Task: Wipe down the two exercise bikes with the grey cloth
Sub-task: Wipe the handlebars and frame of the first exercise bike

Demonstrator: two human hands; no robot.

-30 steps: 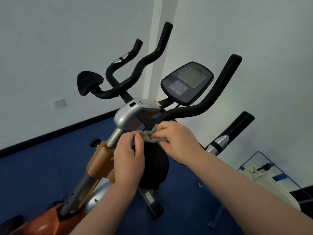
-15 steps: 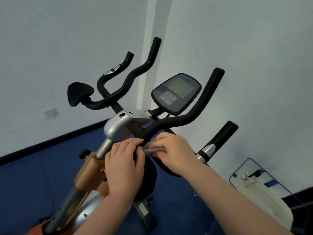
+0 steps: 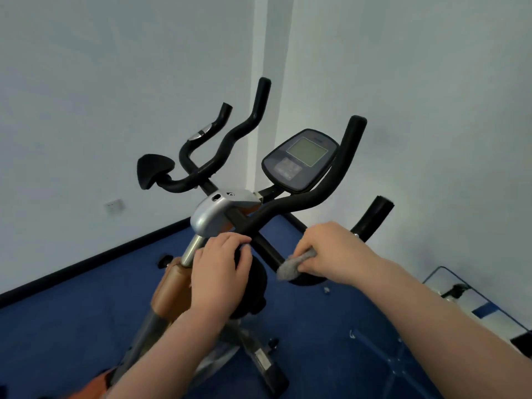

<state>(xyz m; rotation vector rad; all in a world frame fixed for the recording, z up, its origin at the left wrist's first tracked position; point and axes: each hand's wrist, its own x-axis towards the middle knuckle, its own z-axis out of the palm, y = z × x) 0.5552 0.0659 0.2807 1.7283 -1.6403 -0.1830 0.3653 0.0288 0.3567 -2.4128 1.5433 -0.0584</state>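
An exercise bike (image 3: 169, 289) with an orange frame, a silver bracket (image 3: 214, 216) and black handlebars (image 3: 313, 197) stands in front of me. Its console (image 3: 299, 159) faces me. My right hand (image 3: 331, 251) grips the bunched grey cloth (image 3: 293, 266) against the lower black bar just right of the stem. My left hand (image 3: 221, 272) lies on the round black pad (image 3: 256, 286) below the bracket, with its fingers bent over the pad's top edge and the thumb on its face. No second bike can be made out for certain.
White walls meet in a corner behind the bike, above a dark skirting board (image 3: 86, 263). The floor (image 3: 331, 326) is blue. A white machine with a clear panel (image 3: 475, 300) shows at the right edge. A wall socket (image 3: 114, 205) sits low on the left wall.
Both hands were together on the cloth at the stem. My right hand has since drawn the cloth away to the right along the bar, and my left hand stays on the pad.
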